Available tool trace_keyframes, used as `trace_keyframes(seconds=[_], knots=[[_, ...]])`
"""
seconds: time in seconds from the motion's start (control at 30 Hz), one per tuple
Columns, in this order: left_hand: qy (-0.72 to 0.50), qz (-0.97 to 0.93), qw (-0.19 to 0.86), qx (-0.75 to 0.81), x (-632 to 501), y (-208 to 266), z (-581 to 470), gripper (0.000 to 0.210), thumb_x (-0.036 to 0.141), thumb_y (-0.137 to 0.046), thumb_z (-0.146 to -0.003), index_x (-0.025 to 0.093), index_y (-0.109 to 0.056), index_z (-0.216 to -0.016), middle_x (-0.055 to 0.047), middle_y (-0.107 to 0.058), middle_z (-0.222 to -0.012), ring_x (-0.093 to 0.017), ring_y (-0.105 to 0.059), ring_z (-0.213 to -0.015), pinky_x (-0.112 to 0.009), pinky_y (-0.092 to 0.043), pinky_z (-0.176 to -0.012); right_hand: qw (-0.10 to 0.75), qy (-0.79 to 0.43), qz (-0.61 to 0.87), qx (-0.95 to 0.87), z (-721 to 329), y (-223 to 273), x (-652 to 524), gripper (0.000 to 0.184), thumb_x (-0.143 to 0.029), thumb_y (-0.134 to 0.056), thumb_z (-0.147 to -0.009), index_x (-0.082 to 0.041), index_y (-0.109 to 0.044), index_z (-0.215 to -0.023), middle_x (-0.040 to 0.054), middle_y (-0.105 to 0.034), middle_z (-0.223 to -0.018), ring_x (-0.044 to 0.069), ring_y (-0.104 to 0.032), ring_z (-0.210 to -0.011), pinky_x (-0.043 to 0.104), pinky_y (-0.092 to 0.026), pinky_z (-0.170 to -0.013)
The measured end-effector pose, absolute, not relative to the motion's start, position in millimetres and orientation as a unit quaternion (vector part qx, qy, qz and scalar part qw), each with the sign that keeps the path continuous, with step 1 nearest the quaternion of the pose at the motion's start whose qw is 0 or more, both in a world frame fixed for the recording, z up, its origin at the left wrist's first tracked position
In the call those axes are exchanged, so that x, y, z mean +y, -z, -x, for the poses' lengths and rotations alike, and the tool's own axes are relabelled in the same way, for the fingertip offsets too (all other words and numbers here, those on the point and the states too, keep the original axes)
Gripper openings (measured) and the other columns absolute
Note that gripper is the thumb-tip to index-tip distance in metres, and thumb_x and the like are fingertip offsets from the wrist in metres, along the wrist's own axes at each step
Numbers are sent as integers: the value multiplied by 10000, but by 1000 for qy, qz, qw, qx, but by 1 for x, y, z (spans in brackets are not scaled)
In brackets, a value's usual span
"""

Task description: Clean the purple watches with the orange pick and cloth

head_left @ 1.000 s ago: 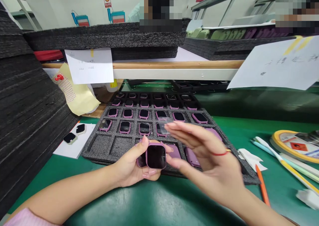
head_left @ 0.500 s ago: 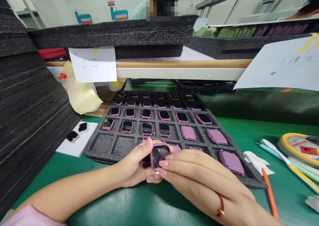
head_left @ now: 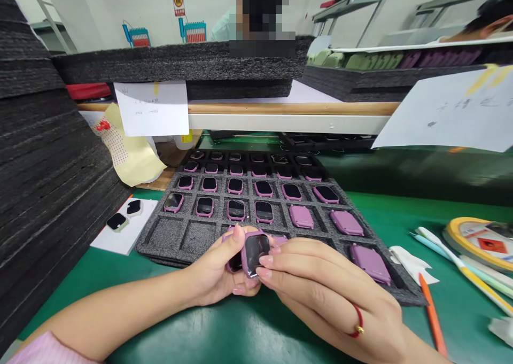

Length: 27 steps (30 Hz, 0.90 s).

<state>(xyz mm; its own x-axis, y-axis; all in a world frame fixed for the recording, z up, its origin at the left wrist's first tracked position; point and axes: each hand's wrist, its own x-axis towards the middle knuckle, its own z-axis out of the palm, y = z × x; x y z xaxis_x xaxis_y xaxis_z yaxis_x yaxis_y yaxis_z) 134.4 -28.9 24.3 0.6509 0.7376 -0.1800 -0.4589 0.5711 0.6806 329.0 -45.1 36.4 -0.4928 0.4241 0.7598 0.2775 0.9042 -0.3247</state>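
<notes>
Two purple smartwatch cases are together in my hands above the near edge of a black foam tray (head_left: 160, 249). My left hand (head_left: 218, 270) is closed round them, its thumb on top. The front watch case (head_left: 256, 252) has its dark glossy screen tilted up toward me; the other watch case (head_left: 234, 262) is partly hidden behind it. My right hand (head_left: 328, 289), with a red ring-like band, pinches the right side of the front watch case. The tray's compartments hold several more purple cases, most screen up, some with the plain purple side up (head_left: 371, 263).
On the left, two pale watch cases (head_left: 117, 222) lie on a white pad beside tall stacked black foam (head_left: 60, 193). At right are tape rolls (head_left: 481, 241), a white brush (head_left: 444, 246), an orange stick (head_left: 433, 316) and crumpled tissue (head_left: 414, 265). A shelf (head_left: 288, 122) crosses behind.
Both hands keep hold of the watch cases in nearly the same place. My right fingers have shifted slightly on the front case. The view has tilted up a little.
</notes>
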Motion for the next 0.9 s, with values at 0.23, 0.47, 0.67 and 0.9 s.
trace_keyframes(seconds=[0.23, 0.47, 0.67, 0.9], knots=[[-351, -322, 846, 240, -30, -24, -135, 616, 738, -769, -673, 181, -645, -905, 54, -528, -557, -52, -358, -389, -172, -217, -369, 464, -22, 208, -861, -322, -40, -45, 408, -69, -684, -871, -255, -666, -1233, 38, -794, -971, 212, -753, -884, 359, -649, -788], [-380, -382, 809, 236, -35, -20, -141, 540, 636, -831, -683, 193, -539, -784, 90, -465, -520, -31, -294, -391, -146, -199, -348, 437, -156, 299, -834, -313, -34, -46, 612, -288, -812, -839, -264, -543, -1389, 22, -649, -902, 180, -638, -796, 303, -596, -690], [-364, -341, 826, 264, -30, -23, -138, 560, 698, -734, -753, 158, -638, -862, -17, -679, -719, -23, -355, -370, -165, -177, -326, 448, -163, 284, -832, -318, -37, -42, 625, -269, -864, -782, -263, -553, -1324, 61, -725, -1129, 213, -674, -938, 366, -576, -838], [-360, -337, 824, 279, -29, -24, -136, 563, 665, -808, -690, 146, -648, -840, -18, -692, -716, -12, -356, -366, -161, -223, -340, 449, -152, 277, -836, -317, -34, -40, 562, -241, -817, -829, -255, -553, -1325, 63, -731, -1172, 209, -688, -998, 358, -570, -857]])
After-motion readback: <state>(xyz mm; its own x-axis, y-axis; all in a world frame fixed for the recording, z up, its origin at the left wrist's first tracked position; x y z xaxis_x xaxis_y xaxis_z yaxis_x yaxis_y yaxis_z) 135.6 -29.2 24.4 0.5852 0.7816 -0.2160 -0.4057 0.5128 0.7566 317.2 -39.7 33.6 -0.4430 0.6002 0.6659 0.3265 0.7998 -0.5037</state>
